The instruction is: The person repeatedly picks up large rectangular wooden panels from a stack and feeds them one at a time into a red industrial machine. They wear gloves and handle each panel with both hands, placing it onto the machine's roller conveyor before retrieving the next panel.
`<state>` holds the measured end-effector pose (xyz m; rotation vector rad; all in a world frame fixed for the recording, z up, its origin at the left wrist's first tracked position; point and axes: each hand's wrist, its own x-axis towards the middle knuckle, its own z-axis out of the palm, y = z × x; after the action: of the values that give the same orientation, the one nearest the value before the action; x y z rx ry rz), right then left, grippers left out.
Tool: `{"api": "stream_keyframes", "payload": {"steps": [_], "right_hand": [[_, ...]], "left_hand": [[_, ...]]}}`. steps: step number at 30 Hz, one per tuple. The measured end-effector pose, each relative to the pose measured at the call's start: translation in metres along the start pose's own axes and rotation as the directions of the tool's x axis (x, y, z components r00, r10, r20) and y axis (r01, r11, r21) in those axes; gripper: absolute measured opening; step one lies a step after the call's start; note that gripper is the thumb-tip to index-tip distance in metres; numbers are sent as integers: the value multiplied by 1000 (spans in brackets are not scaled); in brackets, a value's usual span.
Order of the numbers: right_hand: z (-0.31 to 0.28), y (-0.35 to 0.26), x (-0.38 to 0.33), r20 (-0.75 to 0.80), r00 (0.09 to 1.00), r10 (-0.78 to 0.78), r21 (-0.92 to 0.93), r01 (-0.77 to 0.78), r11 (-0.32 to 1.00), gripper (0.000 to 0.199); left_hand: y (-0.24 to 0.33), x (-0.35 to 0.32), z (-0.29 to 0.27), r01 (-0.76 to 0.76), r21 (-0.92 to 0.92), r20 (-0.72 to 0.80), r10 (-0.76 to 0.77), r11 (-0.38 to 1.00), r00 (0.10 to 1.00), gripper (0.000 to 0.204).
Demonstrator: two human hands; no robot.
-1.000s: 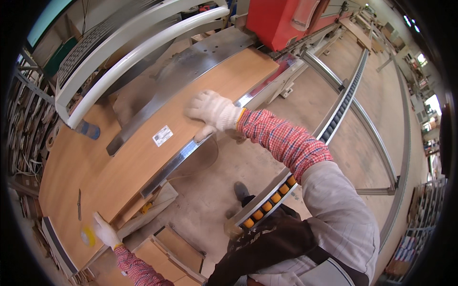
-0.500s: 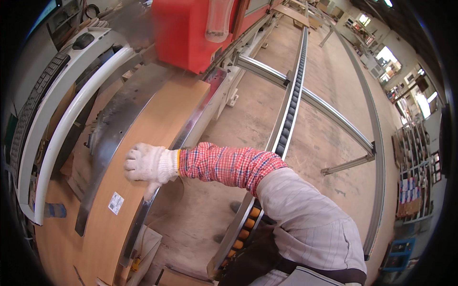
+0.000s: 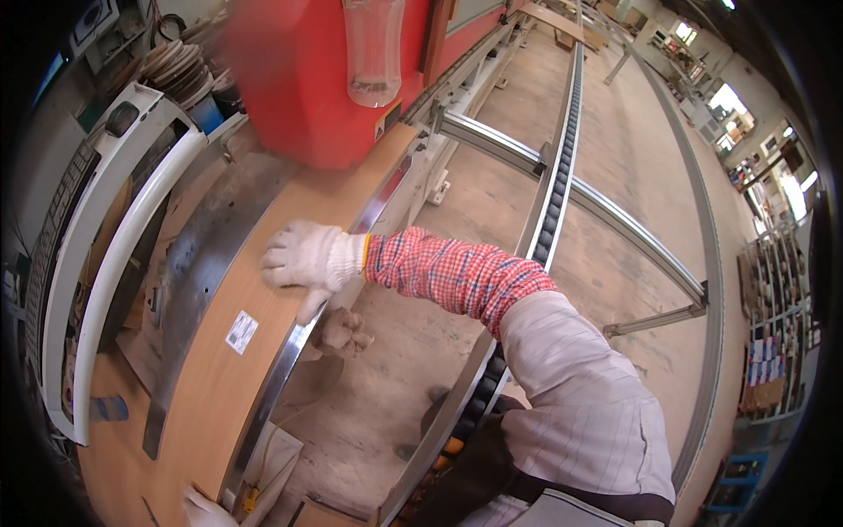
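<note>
A long wood-grain panel point(image 3: 202, 395) with a white label point(image 3: 241, 332) lies on a dark metal machine table point(image 3: 215, 228). My right hand point(image 3: 303, 256), in a white knit glove, rests on top of the panel beyond the label. Its fingers lie flat, and the thumb reaches over the panel's right edge. At the lower edge of the picture, part of my white-gloved left hand point(image 3: 206, 509) is beside the panel's near right side; most of its fingers are hidden. The panel's far end lies beside and under a red machine housing point(image 3: 290, 97).
A clear container point(image 3: 373, 53) hangs on the red housing. To the left stands a white curved frame point(image 3: 132, 237) with a keyboard point(image 3: 57, 228). A roller track point(image 3: 553, 206) runs along my right, joined to metal rails point(image 3: 645, 237). Crumpled brownish material point(image 3: 342, 332) is below the panel.
The panel has slid forward along the red housing, and my right hand has moved with it. More of my left hand shows at the lower edge. My view has shifted slightly.
</note>
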<state>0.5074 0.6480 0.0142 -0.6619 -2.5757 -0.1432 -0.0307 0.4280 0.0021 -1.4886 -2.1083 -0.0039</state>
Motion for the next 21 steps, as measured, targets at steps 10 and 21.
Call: {"api": "stream_keyframes", "payload": {"steps": [10, 21], "right_hand": [[0, 21, -24, -26, 999, 29, -86, -31, 996, 79], [10, 10, -12, 24, 999, 38, -157, -34, 987, 71]], "left_hand": [[99, 40, -15, -424, -242, -249, 366, 873, 897, 49], [222, 55, -55, -418, -458, -124, 410, 784, 904, 42]]}}
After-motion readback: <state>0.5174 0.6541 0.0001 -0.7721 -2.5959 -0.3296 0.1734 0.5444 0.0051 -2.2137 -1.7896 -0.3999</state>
